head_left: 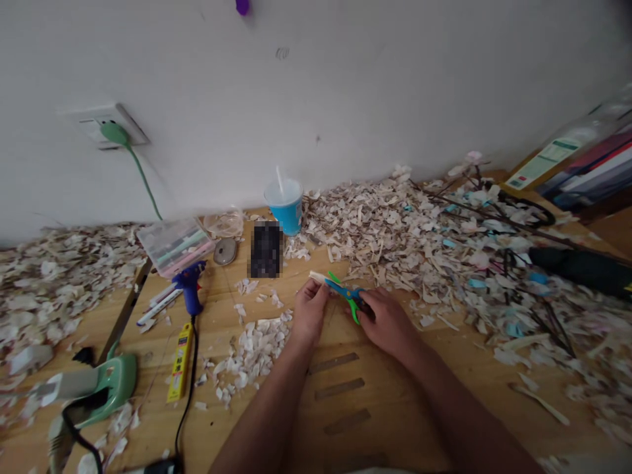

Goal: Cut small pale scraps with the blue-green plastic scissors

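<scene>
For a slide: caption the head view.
Right hand holds blue-green scissors to a pale strip pinched in the left hand, over a scrap-littered table.

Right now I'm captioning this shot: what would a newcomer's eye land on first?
The drifts of pale scraps covering the wooden table, thickest at right. At centre, the left hand pinches a pale strip while the right hand holds blue-green scissors to it.

hands: left hand (pixel 310 309) and right hand (pixel 388 320), both bare
forearms (pixel 266 408): bare, uncovered to the lower frame edge
</scene>
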Demonstrator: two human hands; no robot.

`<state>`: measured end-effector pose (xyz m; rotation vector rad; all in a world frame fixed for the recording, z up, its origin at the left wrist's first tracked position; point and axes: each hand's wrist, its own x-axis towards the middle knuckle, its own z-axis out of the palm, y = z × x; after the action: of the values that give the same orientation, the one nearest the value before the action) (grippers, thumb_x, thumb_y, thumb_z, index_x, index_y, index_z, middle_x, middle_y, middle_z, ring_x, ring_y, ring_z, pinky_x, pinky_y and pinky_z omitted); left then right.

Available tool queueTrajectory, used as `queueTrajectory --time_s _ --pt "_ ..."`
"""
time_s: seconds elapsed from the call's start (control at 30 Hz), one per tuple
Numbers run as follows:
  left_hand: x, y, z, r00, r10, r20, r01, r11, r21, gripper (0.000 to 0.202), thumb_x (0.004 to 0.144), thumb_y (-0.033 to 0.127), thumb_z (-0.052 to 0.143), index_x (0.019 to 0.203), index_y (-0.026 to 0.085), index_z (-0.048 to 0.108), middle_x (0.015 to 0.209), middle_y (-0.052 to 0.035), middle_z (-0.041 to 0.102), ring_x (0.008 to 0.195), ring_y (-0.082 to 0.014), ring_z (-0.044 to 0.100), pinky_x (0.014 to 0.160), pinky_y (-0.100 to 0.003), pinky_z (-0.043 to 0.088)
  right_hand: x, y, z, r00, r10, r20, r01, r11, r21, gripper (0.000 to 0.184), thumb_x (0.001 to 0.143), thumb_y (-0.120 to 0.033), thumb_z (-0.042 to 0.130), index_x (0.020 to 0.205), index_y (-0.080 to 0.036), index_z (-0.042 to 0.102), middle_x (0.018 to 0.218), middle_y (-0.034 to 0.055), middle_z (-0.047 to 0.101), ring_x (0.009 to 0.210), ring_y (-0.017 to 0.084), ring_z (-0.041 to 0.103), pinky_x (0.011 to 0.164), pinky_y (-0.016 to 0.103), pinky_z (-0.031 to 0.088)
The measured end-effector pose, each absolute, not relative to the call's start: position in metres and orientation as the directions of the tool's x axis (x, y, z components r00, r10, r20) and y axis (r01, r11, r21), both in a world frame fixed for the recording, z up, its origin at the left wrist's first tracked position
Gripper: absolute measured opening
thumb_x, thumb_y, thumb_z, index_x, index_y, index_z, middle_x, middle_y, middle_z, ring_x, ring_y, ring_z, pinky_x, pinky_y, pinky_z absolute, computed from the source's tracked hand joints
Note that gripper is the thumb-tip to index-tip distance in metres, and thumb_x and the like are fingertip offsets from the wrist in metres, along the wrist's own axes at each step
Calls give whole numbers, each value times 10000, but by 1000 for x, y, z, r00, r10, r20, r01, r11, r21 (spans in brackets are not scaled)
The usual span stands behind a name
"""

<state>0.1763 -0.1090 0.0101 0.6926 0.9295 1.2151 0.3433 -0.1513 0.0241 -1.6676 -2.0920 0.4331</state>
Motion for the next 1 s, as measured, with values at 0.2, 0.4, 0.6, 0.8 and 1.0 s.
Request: queueTrajectory --time_s 0.2,0.4,0.6,0.8,1.0 --pt "179 -109 18 29 973 -228 -539 207 816 211 716 332 765 818 171 673 818 -4 667 763 -107 595 794 -223 456 342 -152 24 -199 971 136 840 240 -486 89 808 -172 556 888 -210 565 864 78 624 882 255 522 792 372 430" --pt "182 -112 15 7 974 -225 -476 201 856 229 716 353 763 805 161 678 801 -12 664 746 -108 582 771 -216 445 339 -152 25 -196 970 143 840 241 -487 120 792 -167 552 905 -204 559 892 88 633 893 265 511 806 390 426" --pt "181 -113 14 -26 975 -221 -442 187 877 213 720 342 759 780 158 671 756 7 656 674 -92 549 702 -199 417 335 -153 26 -173 974 147 845 224 -486 111 800 -147 527 894 -196 559 877 98 625 891 274 507 807 399 436" --pt "177 -112 16 -2 985 -173 -360 160 919 209 751 353 732 784 155 674 768 -7 662 698 -110 562 720 -216 424 335 -153 22 -180 968 176 832 245 -498 132 805 -164 543 928 -204 570 914 98 632 905 270 524 811 396 444" --pt "178 -111 17 -26 980 -198 -394 172 903 235 732 385 747 800 171 678 776 1 659 698 -107 559 728 -217 425 337 -152 19 -165 971 174 837 231 -496 138 814 -151 525 930 -208 572 917 95 640 906 271 524 810 398 449"
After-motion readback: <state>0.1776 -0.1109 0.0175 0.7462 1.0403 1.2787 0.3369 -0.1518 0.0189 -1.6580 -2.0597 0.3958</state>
